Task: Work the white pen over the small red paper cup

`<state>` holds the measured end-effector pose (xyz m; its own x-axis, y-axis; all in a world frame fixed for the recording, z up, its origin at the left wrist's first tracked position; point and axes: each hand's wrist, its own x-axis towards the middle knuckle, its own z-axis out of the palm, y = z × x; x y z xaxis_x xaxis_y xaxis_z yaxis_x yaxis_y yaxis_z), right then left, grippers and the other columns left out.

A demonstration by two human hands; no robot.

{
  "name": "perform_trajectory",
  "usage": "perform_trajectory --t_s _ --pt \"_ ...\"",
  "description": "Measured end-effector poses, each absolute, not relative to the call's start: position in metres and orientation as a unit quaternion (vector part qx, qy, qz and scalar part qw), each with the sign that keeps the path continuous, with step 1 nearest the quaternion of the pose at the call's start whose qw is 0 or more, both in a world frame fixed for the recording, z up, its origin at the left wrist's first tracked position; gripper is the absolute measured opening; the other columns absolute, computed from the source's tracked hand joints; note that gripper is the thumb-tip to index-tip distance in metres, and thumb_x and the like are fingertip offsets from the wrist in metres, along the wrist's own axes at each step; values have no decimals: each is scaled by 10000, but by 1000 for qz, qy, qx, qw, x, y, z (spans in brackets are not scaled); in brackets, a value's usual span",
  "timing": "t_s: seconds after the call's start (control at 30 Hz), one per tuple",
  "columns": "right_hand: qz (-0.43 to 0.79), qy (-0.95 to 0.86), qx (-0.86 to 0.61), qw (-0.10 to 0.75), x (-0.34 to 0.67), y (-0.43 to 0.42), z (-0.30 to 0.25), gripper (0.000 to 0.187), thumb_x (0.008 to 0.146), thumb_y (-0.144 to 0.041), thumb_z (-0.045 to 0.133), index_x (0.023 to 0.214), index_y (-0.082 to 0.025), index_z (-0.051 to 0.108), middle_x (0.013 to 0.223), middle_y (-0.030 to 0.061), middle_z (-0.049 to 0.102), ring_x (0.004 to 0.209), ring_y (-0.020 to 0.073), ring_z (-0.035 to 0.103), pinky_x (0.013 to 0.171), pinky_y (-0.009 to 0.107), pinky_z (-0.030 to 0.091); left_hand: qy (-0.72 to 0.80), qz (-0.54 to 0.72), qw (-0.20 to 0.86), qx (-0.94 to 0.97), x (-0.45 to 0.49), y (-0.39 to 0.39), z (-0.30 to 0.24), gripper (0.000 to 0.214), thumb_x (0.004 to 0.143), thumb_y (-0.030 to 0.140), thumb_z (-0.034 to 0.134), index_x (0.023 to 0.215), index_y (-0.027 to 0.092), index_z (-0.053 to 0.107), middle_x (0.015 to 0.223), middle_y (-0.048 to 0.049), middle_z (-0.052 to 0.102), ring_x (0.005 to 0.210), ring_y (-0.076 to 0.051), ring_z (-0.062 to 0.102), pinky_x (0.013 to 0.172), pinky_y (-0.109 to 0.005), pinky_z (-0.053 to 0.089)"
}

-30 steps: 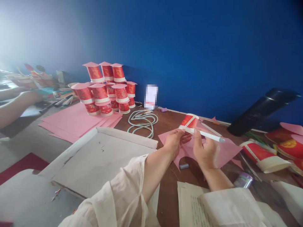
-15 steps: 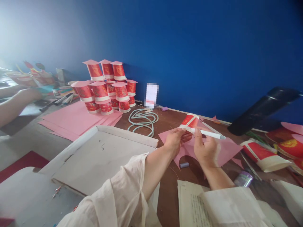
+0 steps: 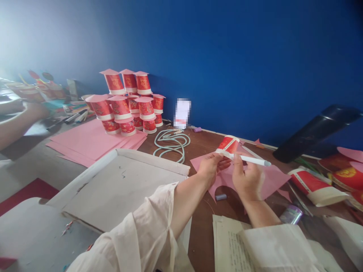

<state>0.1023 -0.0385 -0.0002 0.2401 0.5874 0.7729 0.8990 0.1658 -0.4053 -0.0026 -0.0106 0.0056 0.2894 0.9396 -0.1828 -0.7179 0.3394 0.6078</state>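
- Far left of the fingers: one co-worker's hand [image 3: 36, 109], blurred; its hold cannot be told.
- Well left of the fingers: pink sheets [image 3: 82, 141], piled flat; a stack of red cups [image 3: 119, 108], tiered, pink card between and on top.
- Nearer, left of the fingers: one cardboard tray [image 3: 96, 196], shallow, pale.
- Left of and beyond the fingertips: one coiled cable [image 3: 170, 140].
- Left hand [image 3: 210, 168]: fingers curled narrow, holding the rim of one red paper cup [image 3: 228, 143], tilted, just beyond the fingertips.
- Right hand [image 3: 248, 179]: thumb and fingers pinched narrow on one white stick [image 3: 252, 160], pen-like; whether its near end touches the cup cannot be told.
- Step in hand, by judgement: working at the cup's pale rim with the stick. Next move, by judgement, calls for a steady cup and a light, controlled stick.
- Under both hands: one cut pink sheet [image 3: 275, 179].
- Right of the fingers: one black flask [image 3: 306, 136], leaning; nearer, one spare red cup [image 3: 312, 185], on its side.
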Motion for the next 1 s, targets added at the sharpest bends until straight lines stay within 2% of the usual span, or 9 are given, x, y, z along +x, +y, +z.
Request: perform_trajectory --t_s 0.2,0.37,0.53,0.7,1.0 --pt "-160 -595 -627 477 103 -39 1 382 882 -434 457 910 -136 694 790 125 697 779 229 643 719 340 471 267 530 776 212 -2 -10 5 85 724 172 656 697 104 612 664 -88 663 749 -197 678 882 -381 491" --pt "-154 -601 -621 480 102 -39 1 361 882 -422 470 940 -142 692 838 125 701 813 220 643 725 322 471 259 535 777 209 -2 -9 4 74 717 162 662 714 104 616 687 -86 667 710 -187 675 875 -385 490" --pt "-155 -588 -628 486 102 -39 2 397 879 -446 456 913 -132 697 757 117 688 768 221 636 702 325 464 266 530 776 213 -2 -10 5 61 746 128 611 695 95 613 653 -83 655 678 -173 668 876 -380 486" --pt "-151 -593 -626 483 101 -40 3 387 876 -445 460 906 -143 700 776 116 699 755 220 641 683 320 467 272 530 775 212 -2 -11 7 61 745 117 604 688 99 613 646 -78 652 689 -176 670 883 -386 489" --pt "-162 -590 -632 476 100 -39 2 414 879 -453 450 907 -123 698 773 132 703 729 226 651 667 323 473 270 527 774 223 -2 -11 7 104 738 175 654 680 109 599 660 -85 656 728 -184 671 884 -380 490"
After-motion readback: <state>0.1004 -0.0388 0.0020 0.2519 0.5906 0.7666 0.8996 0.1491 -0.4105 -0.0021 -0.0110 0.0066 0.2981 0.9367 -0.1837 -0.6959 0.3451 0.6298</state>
